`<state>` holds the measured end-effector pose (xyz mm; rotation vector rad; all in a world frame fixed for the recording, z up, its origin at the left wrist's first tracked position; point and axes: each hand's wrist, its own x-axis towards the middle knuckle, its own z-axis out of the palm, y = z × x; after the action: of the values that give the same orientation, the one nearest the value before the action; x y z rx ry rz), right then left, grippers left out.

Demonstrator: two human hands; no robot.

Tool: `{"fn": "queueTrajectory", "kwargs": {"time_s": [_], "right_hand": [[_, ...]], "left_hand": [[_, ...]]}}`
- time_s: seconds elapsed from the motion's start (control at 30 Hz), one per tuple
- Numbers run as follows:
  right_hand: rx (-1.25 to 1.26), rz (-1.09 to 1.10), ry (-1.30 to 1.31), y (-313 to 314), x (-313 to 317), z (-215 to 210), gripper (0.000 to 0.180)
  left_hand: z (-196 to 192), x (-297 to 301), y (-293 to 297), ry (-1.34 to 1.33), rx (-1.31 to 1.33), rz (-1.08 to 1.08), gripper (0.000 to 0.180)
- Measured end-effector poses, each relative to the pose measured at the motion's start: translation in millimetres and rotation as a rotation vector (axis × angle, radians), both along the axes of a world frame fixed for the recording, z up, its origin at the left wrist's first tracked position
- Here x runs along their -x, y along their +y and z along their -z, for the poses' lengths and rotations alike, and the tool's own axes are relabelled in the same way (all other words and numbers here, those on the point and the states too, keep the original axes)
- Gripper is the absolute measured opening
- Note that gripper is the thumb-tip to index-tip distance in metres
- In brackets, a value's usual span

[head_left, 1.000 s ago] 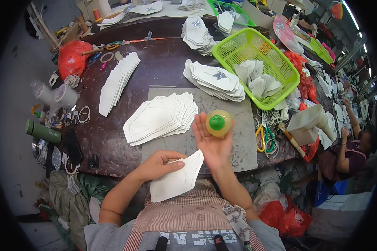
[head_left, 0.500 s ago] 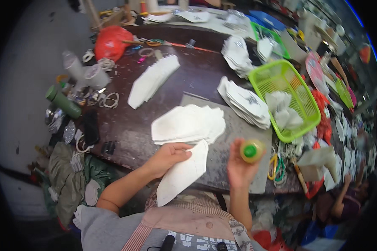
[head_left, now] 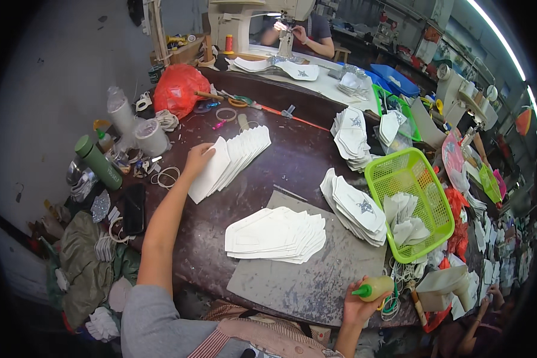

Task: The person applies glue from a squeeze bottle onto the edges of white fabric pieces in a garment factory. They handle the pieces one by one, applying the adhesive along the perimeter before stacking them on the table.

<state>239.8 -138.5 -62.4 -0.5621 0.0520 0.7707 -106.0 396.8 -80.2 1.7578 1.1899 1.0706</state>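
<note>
Laying or lifting of a flat, white, angular panel (head_left: pixel 212 178) is judged in hand at the fanned white stack (head_left: pixel 247 148) on the dark brown counter (head_left: pixel 292 161), with single-sheet control called for. The panel is touched at its left edge by the left hand (head_left: pixel 198 159), and a yellowish squeeze bottle with a green nozzle (head_left: pixel 377 288) is held in the right hand (head_left: pixel 358 307). Left-hand closure is hard to make out; pinch or press cannot be told.

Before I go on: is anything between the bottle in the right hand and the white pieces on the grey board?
Nothing visible. Between the bottle in the right hand and the white pieces, only bare grey board shows. The star-marked stack lies off to the right.
</note>
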Motion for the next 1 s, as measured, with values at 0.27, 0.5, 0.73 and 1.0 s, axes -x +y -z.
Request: {"fn": "queueTrajectory", "kwargs": {"time_s": [0.27,0.5,0.73,1.0], "right_hand": [[0.032,0.015,0.057,-4.8,-1.4,-1.7,0.077],[-0.007,-0.039,-0.04,-0.1,-0.7,1.3,0.074],[-0.063,-0.055,0.014,-5.6,-0.7,6.1,0.078],[-0.066,-0.038,0.031,-5.8,3.9,0.1,0.076]], "left_hand": [[-63.2,-48.9,-92.8,0.234,-0.614,-0.254,0.032],[-101.3,-120.1,-251.9,0.386,-0.543,0.698,0.043],[-72.7,-134.5,-257.5,0.598,-0.587,0.55,0.069],[-81.1,-127.0,-312.7,0.481,-0.739,0.566,0.06]]}}
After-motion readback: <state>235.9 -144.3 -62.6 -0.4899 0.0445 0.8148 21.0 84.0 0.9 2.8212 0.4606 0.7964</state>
